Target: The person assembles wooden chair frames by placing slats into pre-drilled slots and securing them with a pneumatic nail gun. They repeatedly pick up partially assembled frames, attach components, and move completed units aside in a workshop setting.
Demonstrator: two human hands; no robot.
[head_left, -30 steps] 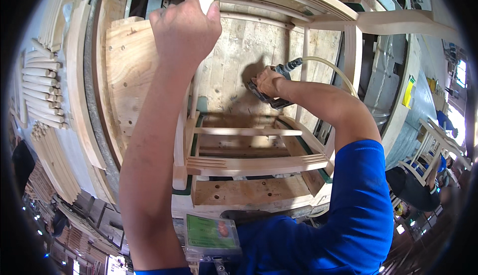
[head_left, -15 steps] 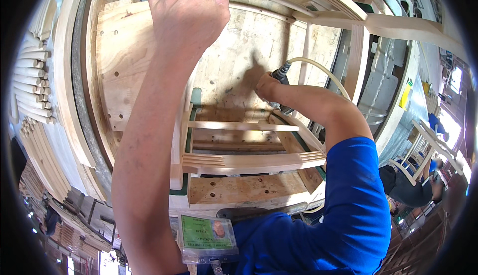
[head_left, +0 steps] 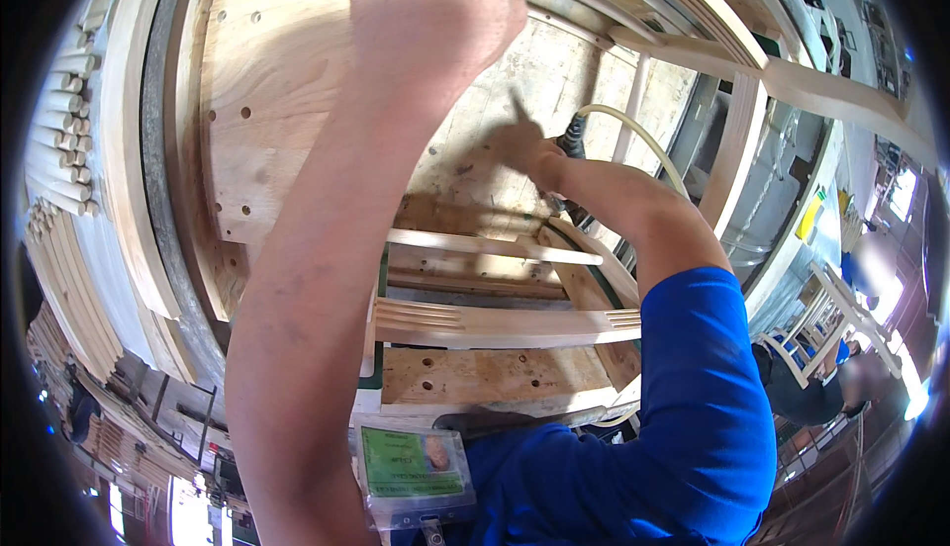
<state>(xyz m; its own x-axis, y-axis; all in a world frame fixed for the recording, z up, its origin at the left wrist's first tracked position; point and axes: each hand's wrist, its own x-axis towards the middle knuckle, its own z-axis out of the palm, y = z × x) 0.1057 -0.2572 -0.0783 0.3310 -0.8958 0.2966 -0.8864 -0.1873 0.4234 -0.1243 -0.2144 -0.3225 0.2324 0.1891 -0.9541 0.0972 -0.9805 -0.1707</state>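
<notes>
My left hand (head_left: 435, 22) reaches to the upper edge of the view, its fingers partly cut off. It is closed on a pale wooden piece, of which only a small end shows by the thumb. My right hand (head_left: 547, 168) is wrapped round an air tool, whose dark hose fitting (head_left: 571, 136) sticks up above the fist; the working end is hidden. Below the hands lies a light wooden frame with a thin round rail (head_left: 495, 245) and a wider grooved rail (head_left: 505, 323). A pale air hose (head_left: 648, 131) arcs away from the tool to the right.
A drilled wooden board (head_left: 277, 101) is at the left of the work stand. Turned wooden rods (head_left: 64, 140) are stacked at far left, with flat strips (head_left: 74, 294) below. A curved wooden leg (head_left: 836, 91) juts out at right. Another person (head_left: 807, 388) is beside a chair frame (head_left: 816, 328).
My left hand has moved up and to the right, covering more of the wooden piece. My right hand and the tool have shifted slightly right in the view.
</notes>
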